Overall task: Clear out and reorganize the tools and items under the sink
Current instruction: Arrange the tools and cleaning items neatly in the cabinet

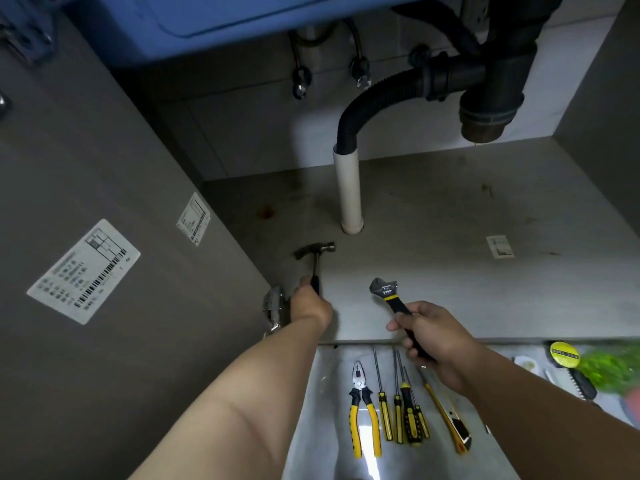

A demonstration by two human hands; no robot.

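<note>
My left hand (309, 302) grips the black handle of a claw hammer (316, 252), whose steel head points toward the white drain pipe over the cabinet floor (450, 271). My right hand (431, 336) holds an adjustable wrench (386, 291) by its yellow-and-black handle, jaws pointing away from me, just above the cabinet's front edge. On the shiny floor in front of the cabinet lie yellow-handled pliers (363, 407), several screwdrivers (401, 407) and a yellow utility knife (450, 420), side by side.
A white pipe (349, 188) rises from the cabinet floor into a black corrugated hose and drain trap (485, 109). The open cabinet door (86, 237) with labels stands at left, its metal hinge (275, 306) beside my left wrist. A tape measure (564, 355) and green item lie right.
</note>
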